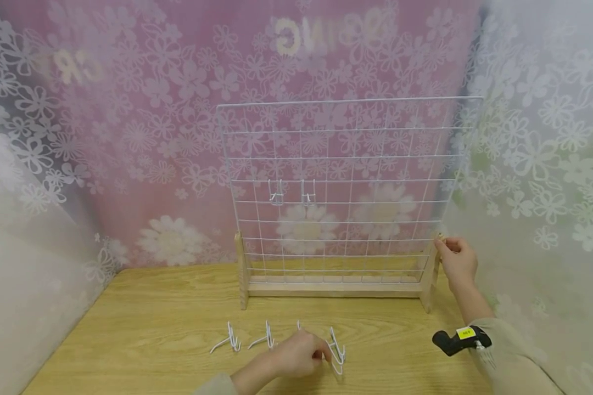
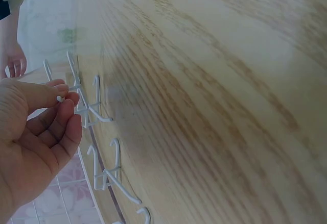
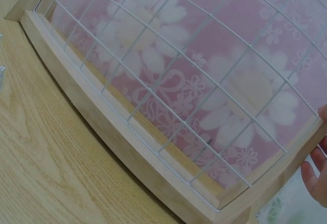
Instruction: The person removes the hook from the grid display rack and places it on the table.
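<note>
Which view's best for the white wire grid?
Head: all four edges of the wire grid fit in frame. Right wrist shows its lower part close up, cropped at the top. Left wrist catches only a piece, at lower left, below the left hand.

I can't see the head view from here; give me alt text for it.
A person's left hand pinches a white hook over a wooden table while the right hand grips the right post of a wooden stand bearing a white wire grid. Two hooks hang side by side on it; three more hooks sit on the table, one partly hidden.
</note>
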A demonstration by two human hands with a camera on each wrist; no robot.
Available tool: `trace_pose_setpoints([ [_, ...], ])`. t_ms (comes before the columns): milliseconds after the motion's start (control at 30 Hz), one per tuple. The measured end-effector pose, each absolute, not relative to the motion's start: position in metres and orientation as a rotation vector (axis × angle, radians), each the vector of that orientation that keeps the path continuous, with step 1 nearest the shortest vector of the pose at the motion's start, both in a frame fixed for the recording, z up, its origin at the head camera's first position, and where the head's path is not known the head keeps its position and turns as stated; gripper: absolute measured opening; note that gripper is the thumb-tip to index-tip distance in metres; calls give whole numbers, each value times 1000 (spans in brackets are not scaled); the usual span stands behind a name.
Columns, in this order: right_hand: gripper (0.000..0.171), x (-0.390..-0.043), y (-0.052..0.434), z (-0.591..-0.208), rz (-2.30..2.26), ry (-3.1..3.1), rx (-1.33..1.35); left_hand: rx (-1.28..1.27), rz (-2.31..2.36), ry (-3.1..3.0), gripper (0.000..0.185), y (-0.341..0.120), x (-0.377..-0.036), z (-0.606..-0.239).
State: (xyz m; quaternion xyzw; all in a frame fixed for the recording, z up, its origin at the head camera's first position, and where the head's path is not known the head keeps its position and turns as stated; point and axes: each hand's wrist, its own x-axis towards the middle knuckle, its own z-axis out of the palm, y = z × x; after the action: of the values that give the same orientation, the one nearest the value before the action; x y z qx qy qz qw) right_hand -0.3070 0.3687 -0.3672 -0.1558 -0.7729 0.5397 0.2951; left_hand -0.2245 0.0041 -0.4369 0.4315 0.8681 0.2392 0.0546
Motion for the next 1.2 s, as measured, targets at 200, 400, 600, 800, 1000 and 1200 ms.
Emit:
trace_pose_setpoints([
  [200, 29, -308, 369, -366, 1424, -2062, -434, 1278, 664, 2670, 18, 7, -224, -439],
  [400, 33, -308, 368, -367, 1402, -2079, -451, 1217, 641, 2674, 18, 8, -222, -445],
  [600, 33, -308, 367, -367, 1409, -2085, -459, 1200, 640, 2670, 20, 7, -223, -450],
  [800, 32, -309, 367, -367, 1429, -2054, -450, 1279, 597, 2685, 18, 8, -226, -451],
  [1000, 32, -310, 367, -367, 1433, -2054, -449, 1335, 612, 2641, 17, 8, -227, -454],
  [1200, 26, -310, 367, -368, 1445, -2035, -457, 1316, 624, 2596, 14, 6, -226, -455],
])
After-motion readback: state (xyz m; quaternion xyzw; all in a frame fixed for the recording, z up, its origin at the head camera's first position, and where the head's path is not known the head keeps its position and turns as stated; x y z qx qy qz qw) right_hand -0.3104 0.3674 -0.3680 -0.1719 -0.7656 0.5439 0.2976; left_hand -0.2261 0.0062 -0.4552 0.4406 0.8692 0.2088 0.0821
